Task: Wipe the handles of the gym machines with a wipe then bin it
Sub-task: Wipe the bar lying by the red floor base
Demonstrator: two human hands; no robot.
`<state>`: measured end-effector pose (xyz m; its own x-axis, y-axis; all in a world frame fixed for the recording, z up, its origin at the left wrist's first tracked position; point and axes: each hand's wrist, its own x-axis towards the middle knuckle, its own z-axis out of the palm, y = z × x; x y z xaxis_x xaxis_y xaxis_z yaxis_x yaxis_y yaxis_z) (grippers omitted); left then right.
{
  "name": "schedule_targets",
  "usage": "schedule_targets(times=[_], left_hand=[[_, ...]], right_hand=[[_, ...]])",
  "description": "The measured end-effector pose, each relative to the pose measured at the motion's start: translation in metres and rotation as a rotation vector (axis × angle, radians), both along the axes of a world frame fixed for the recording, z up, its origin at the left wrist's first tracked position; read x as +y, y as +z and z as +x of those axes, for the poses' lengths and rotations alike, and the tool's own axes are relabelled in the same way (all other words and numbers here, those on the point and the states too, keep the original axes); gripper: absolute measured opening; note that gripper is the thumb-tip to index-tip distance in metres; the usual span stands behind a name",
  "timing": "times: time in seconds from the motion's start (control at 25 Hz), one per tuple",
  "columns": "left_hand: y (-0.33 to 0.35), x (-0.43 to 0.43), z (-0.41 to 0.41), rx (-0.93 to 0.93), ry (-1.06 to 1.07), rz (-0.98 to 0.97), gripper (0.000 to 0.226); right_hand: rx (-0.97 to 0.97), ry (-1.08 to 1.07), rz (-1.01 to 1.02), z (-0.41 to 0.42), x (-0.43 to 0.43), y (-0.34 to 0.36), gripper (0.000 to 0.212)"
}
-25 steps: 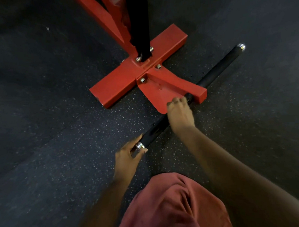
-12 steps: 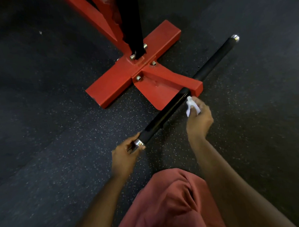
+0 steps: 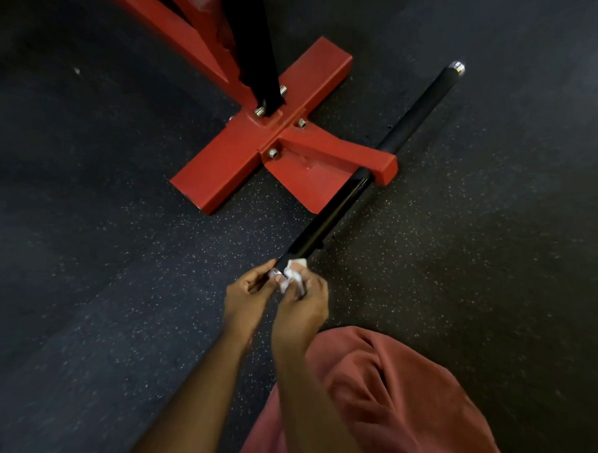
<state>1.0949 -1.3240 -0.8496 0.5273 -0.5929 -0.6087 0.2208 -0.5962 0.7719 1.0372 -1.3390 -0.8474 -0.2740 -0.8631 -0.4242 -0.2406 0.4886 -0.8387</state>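
White wipe (image 3: 294,273) bunched in right hand (image 3: 303,308) partly hides near end of handle (image 3: 328,221)

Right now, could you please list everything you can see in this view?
floor: one, black with pale specks, under everything.
base: one, red, cross-shaped, on the floor at centre.
post: one, black, rising from the middle of the base.
bolts: at least four, silver, around the foot of the post.
bar: one, black with silver ends, passing through the near tip of the base, from upper right down to the hands.
wipe: one, white, crumpled against the bar's near end.
garment: one, dull red, bottom right, worn by the person.
left hand: one, holding the bar's near end.
right hand: one, pinching the wipe.
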Motion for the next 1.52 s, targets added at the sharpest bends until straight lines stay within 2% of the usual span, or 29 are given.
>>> schedule_targets(times=[0.08, 0.2, 0.32, 0.44, 0.52, 0.6, 0.68, 0.8, 0.92, 1.0, 1.12, 1.24, 1.36, 1.52], left_hand=[[0.0, 0.0, 0.001, 0.028, 0.013, 0.01, 0.037], [-0.002, 0.0, 0.001, 0.032, 0.018, 0.02, 0.037], [-0.003, -0.001, 0.004, 0.033, 0.024, 0.032, 0.037], [0.0, -0.002, 0.002, 0.029, 0.021, 0.041, 0.038], [0.003, -0.003, 0.0, 0.039, 0.025, 0.033, 0.039], [0.003, -0.003, 0.001, 0.058, 0.028, 0.034, 0.04], [0.003, -0.003, 0.001, 0.066, 0.028, 0.037, 0.041], [0.0, -0.002, 0.001, 0.061, 0.047, 0.037, 0.042], [-0.001, 0.001, 0.001, 0.095, 0.079, 0.026, 0.037], [-0.001, 0.003, 0.0, 0.152, 0.112, 0.009, 0.028], [0.002, 0.006, -0.001, 0.226, 0.188, -0.032, 0.018], [0.0, 0.01, 0.003, 0.183, 0.252, -0.026, 0.017], [-0.002, 0.015, 0.004, 0.136, 0.271, 0.002, 0.022], [0.001, 0.017, 0.004, 0.092, 0.234, 0.027, 0.025]], right_hand=[[-0.021, -0.007, 0.012, -0.008, 0.009, 0.003, 0.022], [-0.082, -0.202, 0.023, -0.028, -0.046, -0.004, 0.025], [-0.161, -0.209, 0.07, -0.027, -0.095, -0.009, 0.024], [-0.17, -0.268, 0.132, -0.006, -0.069, -0.007, 0.02], [-0.125, -0.212, 0.123, -0.001, -0.035, -0.003, 0.02], [-0.08, -0.063, 0.106, -0.005, -0.013, 0.005, 0.022], [0.021, 0.142, -0.017, -0.013, -0.016, 0.012, 0.025], [0.262, 0.4, -0.227, -0.021, -0.06, 0.01, 0.03], [0.521, 0.698, -0.28, -0.019, -0.076, 0.004, 0.033], [0.577, 0.864, -0.355, -0.022, -0.065, 0.002, 0.033], [0.548, 1.084, -0.514, -0.036, -0.051, -0.001, 0.034], [0.568, 1.416, -0.807, -0.042, -0.044, -0.003, 0.028], [0.779, 1.74, -1.05, -0.038, -0.047, -0.005, 0.018], [0.965, 1.961, -1.087, -0.039, -0.052, 0.002, 0.014]])
